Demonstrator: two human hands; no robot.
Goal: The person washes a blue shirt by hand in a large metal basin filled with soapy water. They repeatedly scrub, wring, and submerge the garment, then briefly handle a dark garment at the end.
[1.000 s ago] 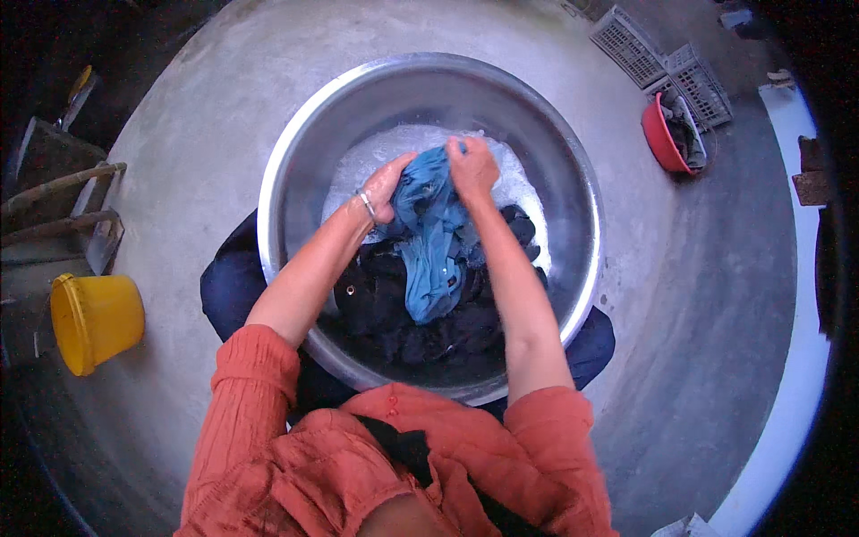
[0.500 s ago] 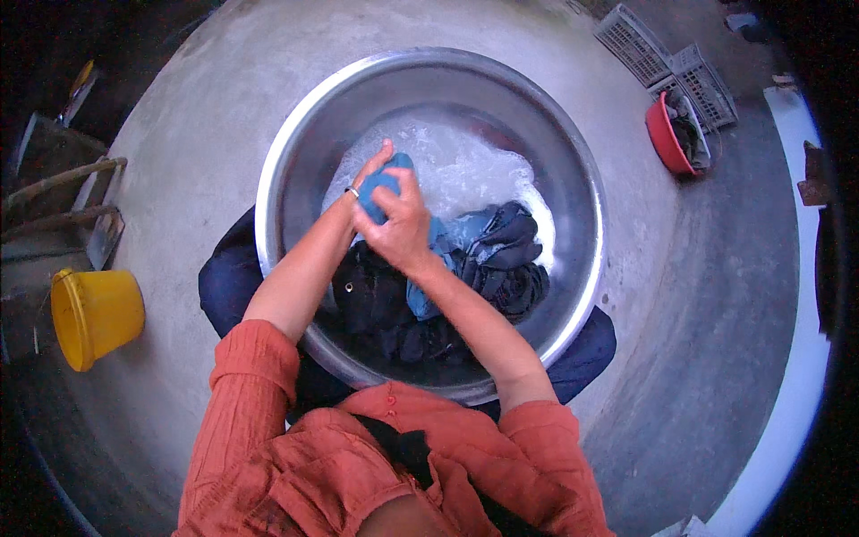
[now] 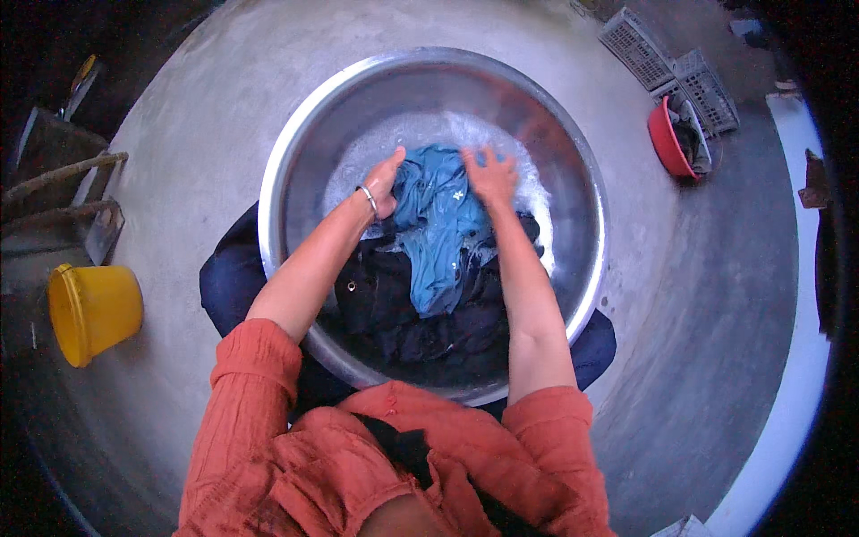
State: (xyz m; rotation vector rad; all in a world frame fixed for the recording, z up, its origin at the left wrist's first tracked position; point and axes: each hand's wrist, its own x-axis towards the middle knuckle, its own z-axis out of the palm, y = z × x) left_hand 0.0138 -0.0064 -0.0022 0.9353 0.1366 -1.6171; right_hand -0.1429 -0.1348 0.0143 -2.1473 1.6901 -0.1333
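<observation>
A blue garment (image 3: 438, 206) with a small white mark lies crumpled on dark wet clothes (image 3: 420, 336) in a wide metal basin (image 3: 309, 116). At the garment's left edge my left hand (image 3: 383, 185), with a bracelet at its wrist, rests against the cloth; its visible digits are stretched out and the rest is partly hidden. My right hand (image 3: 492, 177) is at the upper right edge of the cloth, fingers spread and a little blurred. Soapy water (image 3: 358, 152) shows behind and beside the garment.
On the left stands a yellow bucket (image 3: 103, 313), near a wooden-handled metal tool (image 3: 80, 219). Grey plastic crates (image 3: 637, 49) and a red basin (image 3: 671, 143) with dark cloth in it are at the far right. My bent legs (image 3: 228, 273) flank the basin.
The blue garment was bunched between my hands; now it lies spread lower over the dark clothes. My right hand has come off it to the right, and my left hand has shifted slightly right.
</observation>
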